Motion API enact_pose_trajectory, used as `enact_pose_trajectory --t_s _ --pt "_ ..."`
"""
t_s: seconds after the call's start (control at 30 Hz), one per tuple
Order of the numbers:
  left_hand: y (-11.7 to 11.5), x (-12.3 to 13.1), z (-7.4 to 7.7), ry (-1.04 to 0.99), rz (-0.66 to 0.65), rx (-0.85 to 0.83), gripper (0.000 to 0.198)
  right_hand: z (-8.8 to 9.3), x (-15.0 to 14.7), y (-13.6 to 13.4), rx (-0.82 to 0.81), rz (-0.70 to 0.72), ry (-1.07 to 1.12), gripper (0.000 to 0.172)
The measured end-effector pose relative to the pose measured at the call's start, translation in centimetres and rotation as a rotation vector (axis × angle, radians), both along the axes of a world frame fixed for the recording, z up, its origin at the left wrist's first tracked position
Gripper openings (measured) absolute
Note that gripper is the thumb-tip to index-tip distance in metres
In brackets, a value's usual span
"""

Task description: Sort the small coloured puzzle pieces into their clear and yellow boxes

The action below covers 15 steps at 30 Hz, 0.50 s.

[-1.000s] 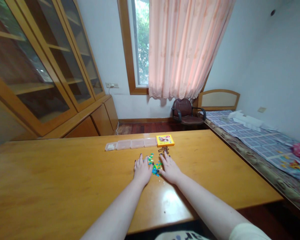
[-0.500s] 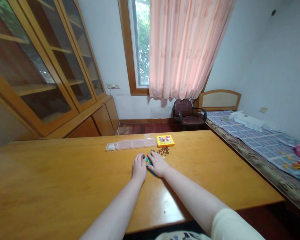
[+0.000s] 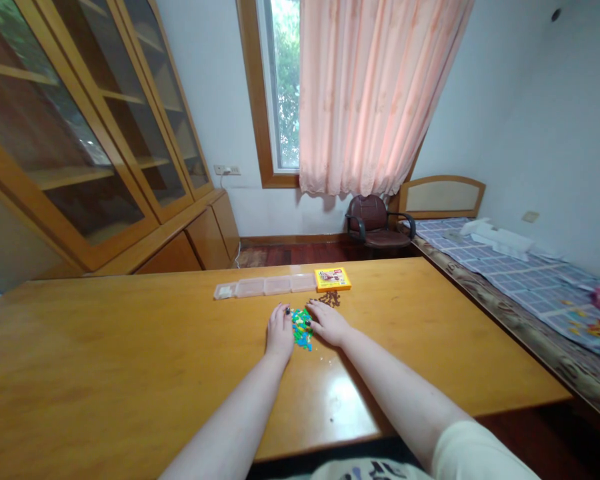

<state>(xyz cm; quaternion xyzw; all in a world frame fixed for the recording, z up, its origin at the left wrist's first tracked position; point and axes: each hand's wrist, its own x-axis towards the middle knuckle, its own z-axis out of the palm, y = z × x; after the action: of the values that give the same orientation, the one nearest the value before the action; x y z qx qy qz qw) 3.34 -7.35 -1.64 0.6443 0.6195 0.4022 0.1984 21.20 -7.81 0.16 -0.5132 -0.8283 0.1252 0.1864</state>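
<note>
A small pile of green, blue and yellow pieces, like tiny building bricks, lies on the wooden table between my hands. My left hand rests along the pile's left edge, fingers stretched forward. My right hand lies over the pile's right edge, its fingers extended and its thumb touching the pieces. Neither hand grips anything that I can see. Just beyond my right hand is a heap of brown pieces. A few tiny pale bits lie to the right of the coloured pile.
Behind the pieces stands a row of clear plastic trays, with a yellow box at its right end. The wooden table reaches far left. A chair is beyond it, a bed to the right, a glass-door cabinet to the left.
My right hand has slid to the right, uncovering more of the coloured pile. My left hand has stayed nearly in place. The view has shifted slightly.
</note>
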Motion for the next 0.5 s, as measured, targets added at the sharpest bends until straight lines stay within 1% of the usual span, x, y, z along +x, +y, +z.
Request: enact_pose_trajectory --t_s 0.13,0.23,0.4,0.5 --pt "-0.1 0.1 0.0 -0.007 -0.014 0.004 0.036 -0.2 0.8 -0.5 0.058 0.044 -0.039 0.053" --pt "0.0 0.1 0.0 0.000 -0.024 0.006 0.036 -0.2 0.5 -0.1 0.035 0.047 -0.100 0.060" --pt "0.0 0.2 0.0 0.009 -0.020 0.005 0.034 -0.4 -0.3 1.0 -0.034 -0.163 -0.161 0.072" --pt "-0.1 0.1 0.1 -0.001 -0.016 0.001 0.033 -0.3 -0.4 0.7 -0.012 -0.219 -0.159 0.069"
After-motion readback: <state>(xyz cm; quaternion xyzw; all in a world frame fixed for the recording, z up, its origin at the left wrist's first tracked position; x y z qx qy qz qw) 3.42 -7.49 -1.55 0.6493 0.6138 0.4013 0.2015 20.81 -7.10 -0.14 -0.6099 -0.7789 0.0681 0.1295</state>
